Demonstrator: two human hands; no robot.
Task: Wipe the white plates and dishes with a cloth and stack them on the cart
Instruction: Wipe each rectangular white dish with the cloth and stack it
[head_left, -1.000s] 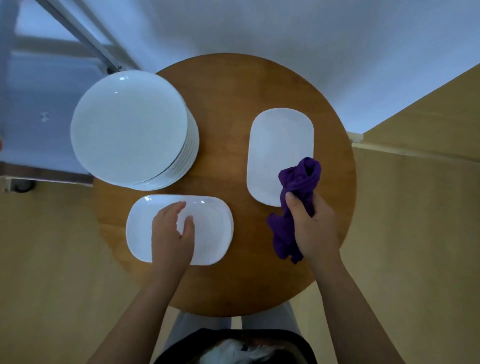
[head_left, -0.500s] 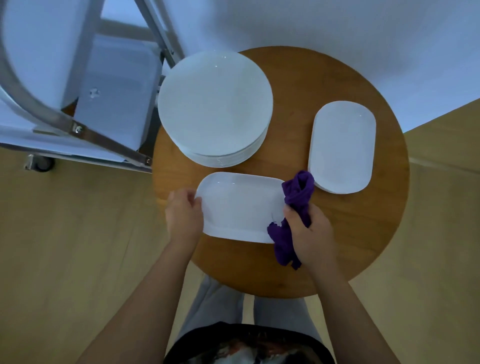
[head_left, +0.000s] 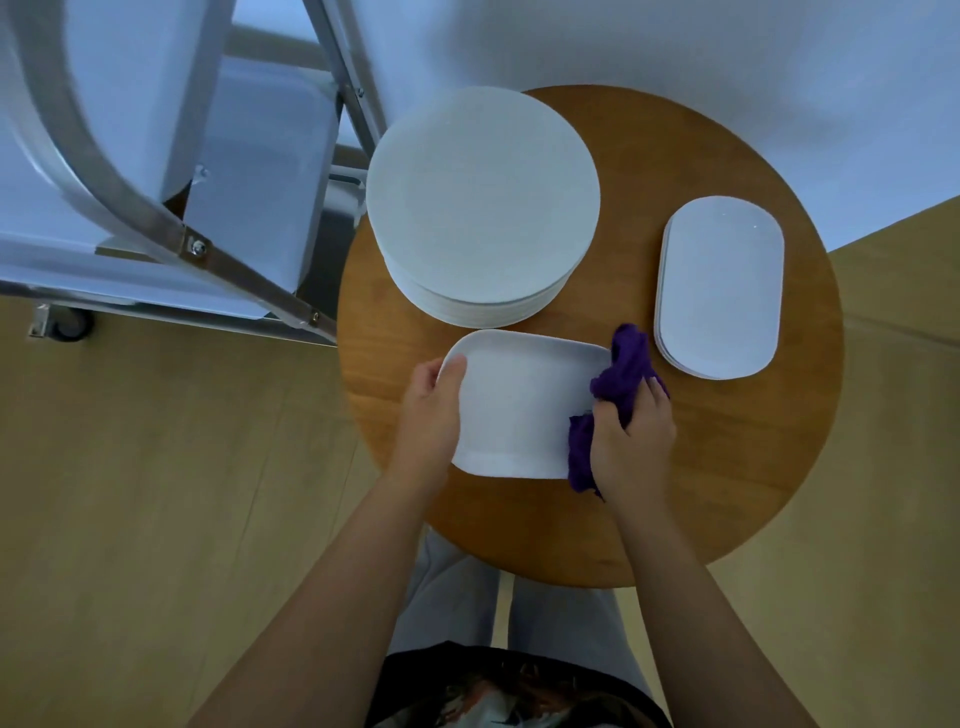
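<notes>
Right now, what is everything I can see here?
Table: one, round, brown wood, centre.
Round plates: one stack, white, table's far left.
Oblong dishes: one small stack, white, table's right.
Oblong dish: one, white, table's near side, held at both ends.
Cloth: one, purple, at that dish's right end.
Cart: one, metal, left of the table.
Floor: light wood.
Left hand: grips the dish's left edge.
Right hand: grips the cloth.

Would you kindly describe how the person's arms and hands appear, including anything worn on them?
Both forearms are bare, with no sleeves in view. The left hand and right hand wear no gloves; no rings, watch or bracelets are visible on the fingers or wrists.
</notes>
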